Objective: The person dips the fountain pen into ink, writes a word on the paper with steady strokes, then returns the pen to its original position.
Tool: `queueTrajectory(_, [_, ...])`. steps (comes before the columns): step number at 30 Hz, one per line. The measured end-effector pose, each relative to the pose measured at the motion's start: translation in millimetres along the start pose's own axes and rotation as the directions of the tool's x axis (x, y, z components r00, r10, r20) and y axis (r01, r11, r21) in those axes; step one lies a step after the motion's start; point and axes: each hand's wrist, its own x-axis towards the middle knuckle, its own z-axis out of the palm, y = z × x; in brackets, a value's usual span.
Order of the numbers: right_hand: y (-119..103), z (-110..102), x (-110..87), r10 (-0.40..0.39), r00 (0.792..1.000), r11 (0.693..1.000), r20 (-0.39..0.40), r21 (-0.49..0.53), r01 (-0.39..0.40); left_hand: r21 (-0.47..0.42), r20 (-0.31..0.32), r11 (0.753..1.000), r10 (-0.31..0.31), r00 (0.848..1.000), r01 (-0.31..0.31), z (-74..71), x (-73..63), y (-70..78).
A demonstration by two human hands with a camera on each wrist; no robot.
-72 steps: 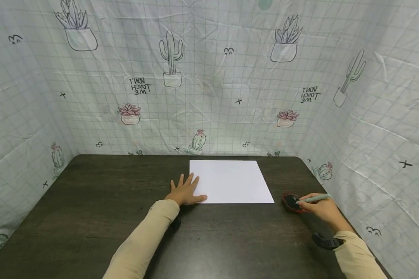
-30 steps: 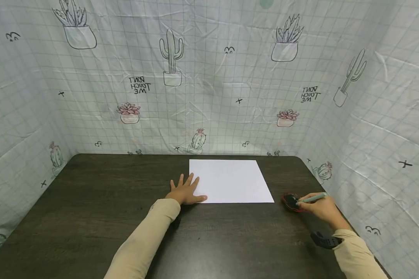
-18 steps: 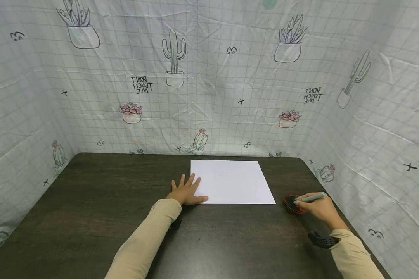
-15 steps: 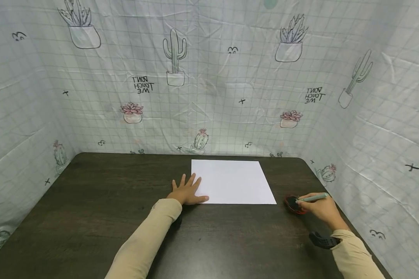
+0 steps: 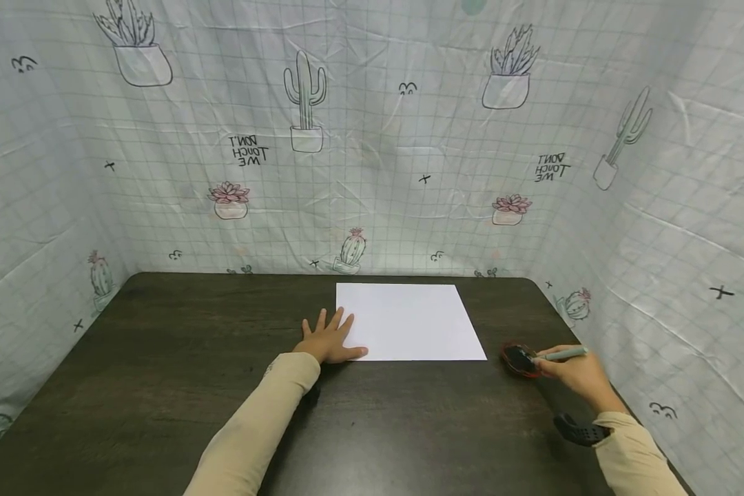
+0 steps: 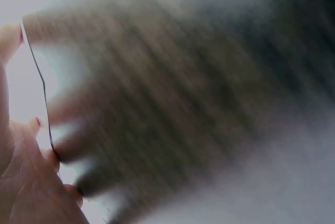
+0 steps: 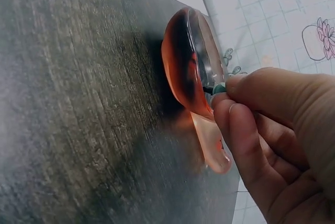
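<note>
A white sheet of paper lies near the table's far edge. My left hand rests palm down with spread fingers across its left edge. In the left wrist view the fingers lie at the paper's edge. At the right, my right hand pinches a slim brush with a pale green handle. The brush's dark tip is at the rim of a small translucent red dish. The dish has a stubby handle and holds dark liquid, which looks like black ink.
The dark wooden table ends just right of my right hand. A pale curtain printed with cacti and a grid hangs behind and on both sides. A black band sits round my right wrist.
My right hand has shifted slightly right with the brush, and its tip has moved from mid-dish toward the dish's right rim. My left hand and the paper stay in place.
</note>
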Motion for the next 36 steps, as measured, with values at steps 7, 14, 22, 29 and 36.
queueTrajectory(7, [-2.9,3.1,-4.4,-0.005,1.0,1.0,0.003,0.008,0.005,-0.009,-0.001,1.0,0.001,1.0,-0.001,-1.7,-1.8,0.9])
queueTrajectory(14, [-13.2,9.4,0.3,-0.022,1.0,1.0,0.009,-0.012,0.022,0.002,-0.002,1.0,0.001,1.0,-0.001,-2.2,-1.9,0.3])
queueTrajectory(22, [-15.0,13.6,6.2,-0.041,0.998,0.998,-0.047,-0.051,0.039,0.014,0.004,1.0,0.0,1.0,0.0,-2.2,-1.3,0.5])
queueTrajectory(29, [-9.8,10.3,5.3,-0.028,0.998,0.999,-0.058,-0.048,0.026,0.006,0.006,1.0,-0.009,1.0,0.009,2.8,5.7,-4.2])
queueTrajectory(36, [-9.1,8.8,2.5,-0.025,0.999,0.998,-0.046,-0.054,0.023,0.004,0.014,1.0,-0.011,1.0,0.011,0.1,2.4,-0.7])
